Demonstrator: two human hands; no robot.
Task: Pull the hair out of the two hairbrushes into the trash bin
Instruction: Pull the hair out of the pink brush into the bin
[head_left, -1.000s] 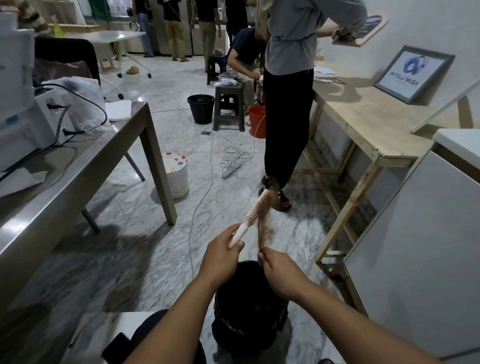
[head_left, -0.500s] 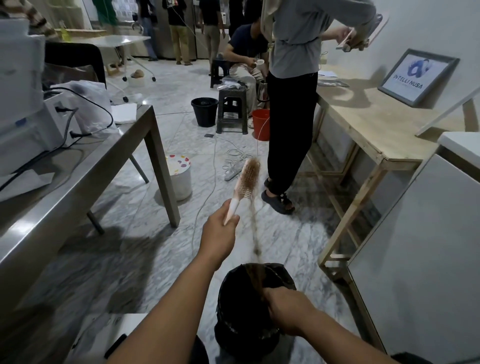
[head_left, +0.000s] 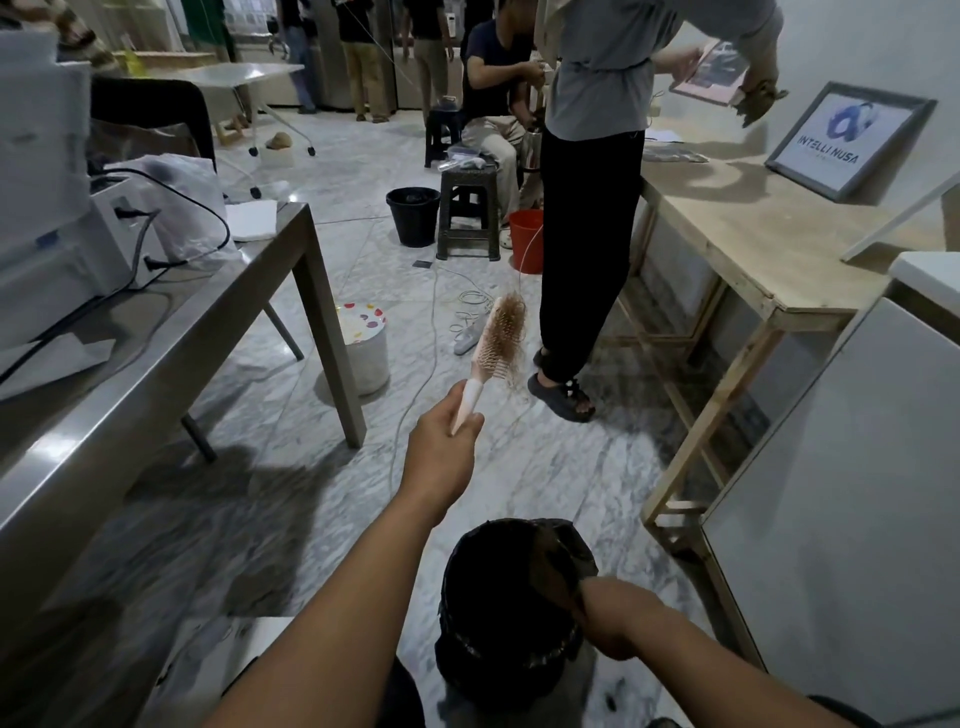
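Since a moment ago, the right hand (head_left: 613, 618) has gone lower, down to the rim of the trash bin (head_left: 498, 613), and the long line of hair that ran from the brush to that hand is gone. That hand is now bent down at the wrist over the bin's right edge. Its fingers are curled and pinch a dark clump of hair (head_left: 558, 571) that hangs over the bin's mouth. The bin is black, has a black bag in it, and stands on the marble floor (head_left: 291, 499) close to the person's legs.

Further out, the left hand (head_left: 441, 452) is raised in front. Its fingers are wrapped tight round the pale pink handle of the hairbrush (head_left: 491, 353). The brush points up and away, tilted a bit to the right. A fuzzy brown wad of hair still sits on its bristles, thickest near the tip, and a few thin strands hang down its right side. Only this one brush can be seen.

On the left is a long grey bench (head_left: 156, 353) with white machines and black cords on it. Near its leg stands a small white bucket (head_left: 366, 348) with a spotted lid. On the right is a wooden bench (head_left: 748, 244) with a framed picture (head_left: 849, 140) leaning on the wall. Someone in black trousers (head_left: 582, 249) stands beside it, near a red bucket (head_left: 525, 240), a black bucket (head_left: 413, 215) and a dark stool (head_left: 467, 213).
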